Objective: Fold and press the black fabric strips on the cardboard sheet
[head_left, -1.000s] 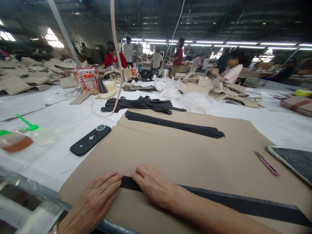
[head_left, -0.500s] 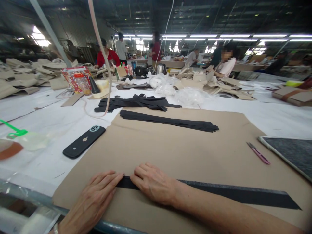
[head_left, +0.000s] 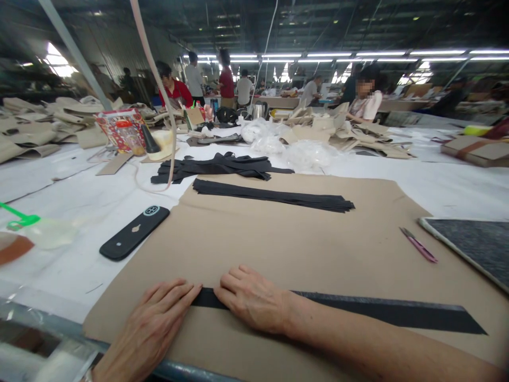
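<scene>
A long black fabric strip lies along the near part of a tan sheet, its upper edge showing a greyish band. My left hand lies with fingers stretched out over the strip's left end, fingertips touching it; its thumb is hidden. Close beside it, my right hand has its fingers curled down and closed on the strip. A short piece of strip shows between the two hands. My right forearm crosses over the middle of the strip and hides part of it.
Farther back lie a neat stack of black strips and a loose pile of them. A phone is at left, thread snips and a dark grey board at right. A hose hangs down. Several people work beyond.
The view has shifted slightly. Both hands keep almost the same place on the strip. In the background, a person in red has moved left.
</scene>
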Motion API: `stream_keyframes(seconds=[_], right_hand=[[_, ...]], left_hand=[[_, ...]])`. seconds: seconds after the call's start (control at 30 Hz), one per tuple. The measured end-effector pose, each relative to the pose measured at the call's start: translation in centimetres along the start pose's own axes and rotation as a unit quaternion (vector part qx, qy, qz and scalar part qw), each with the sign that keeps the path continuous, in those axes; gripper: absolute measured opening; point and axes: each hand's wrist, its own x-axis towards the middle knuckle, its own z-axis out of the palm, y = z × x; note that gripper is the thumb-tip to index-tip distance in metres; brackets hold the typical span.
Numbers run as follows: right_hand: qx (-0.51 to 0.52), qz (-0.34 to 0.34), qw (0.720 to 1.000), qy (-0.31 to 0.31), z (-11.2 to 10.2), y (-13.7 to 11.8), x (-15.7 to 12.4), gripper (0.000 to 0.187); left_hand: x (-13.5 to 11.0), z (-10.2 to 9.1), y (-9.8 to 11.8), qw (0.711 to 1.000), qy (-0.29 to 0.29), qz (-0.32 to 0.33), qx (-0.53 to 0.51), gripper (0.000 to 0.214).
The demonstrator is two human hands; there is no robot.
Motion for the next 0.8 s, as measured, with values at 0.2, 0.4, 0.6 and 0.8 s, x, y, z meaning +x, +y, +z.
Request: stream_keyframes(seconds=[0.2, 0.4, 0.6, 0.8], right_hand=[[-0.006, 0.001, 1.000, -0.008, -0.5, 0.1, -0.9, 0.015], [-0.002, 0.012, 1.000, -0.021, -1.1, 0.1, -2.2, 0.015], [0.003, 0.025, 0.999, -0.025, -1.6, 0.3, -3.9, 0.012], [0.005, 0.039, 0.999, -0.029, -2.1, 0.7, -6.0, 0.012]], left_hand=[[0.4, -0.4, 0.4, 1.000, -0.008, 0.019, 0.022, 0.049], [1.2, -0.8, 0.9, 0.999, 0.001, 0.025, 0.037, 0.056], [1.0, -0.4, 0.9, 0.997, -0.027, 0.034, 0.063, 0.062], [0.8, -0.1, 1.1, 0.996, -0.045, 0.034, 0.071, 0.067]])
